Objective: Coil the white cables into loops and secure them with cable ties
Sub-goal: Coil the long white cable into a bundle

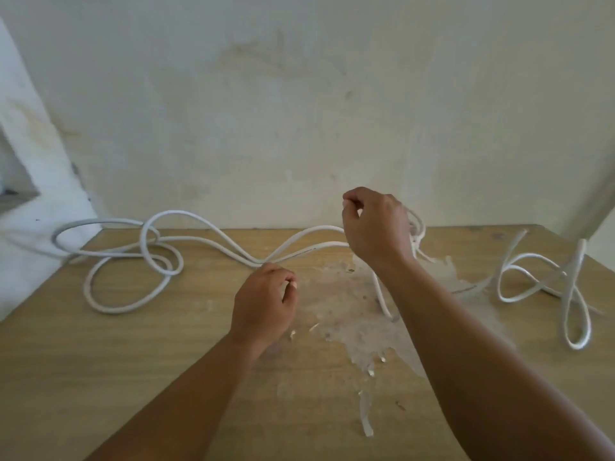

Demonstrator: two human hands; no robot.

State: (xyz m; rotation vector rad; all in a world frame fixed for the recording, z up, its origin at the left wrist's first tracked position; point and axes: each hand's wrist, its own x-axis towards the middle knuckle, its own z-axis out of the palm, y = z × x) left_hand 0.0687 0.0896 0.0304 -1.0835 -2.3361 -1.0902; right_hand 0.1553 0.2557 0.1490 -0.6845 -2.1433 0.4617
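Your right hand (376, 227) is hovering raised above the far middle of the wooden table (116, 361), fingers curled down and gripping a bunch of loops of the white cable (206, 227). Two strands are running out of that fist to the left, dipping to the tabletop just beyond your left hand (263, 304). That left hand is sitting lower and nearer, knuckles up, fingers curled with thumb and forefinger closing together; a strip of white is showing between them, but you cannot tell whether it is grasping the cable or a tie.

The cable is round, glossy and white, sprawling in loose overlapping rings across the far left of the table, one ring hanging past the left edge. A short end is dropping from under your right wrist onto the table. The gathered loops are mostly hiding behind your right hand, so their number is unclear.

A second white cable (545, 281), flatter in look, is lying in tangled upright loops at the far right, well apart from your hands.

Both forearms are reaching in from the near edge, the right one crossing a pale scraped patch (349, 314) on the wood.
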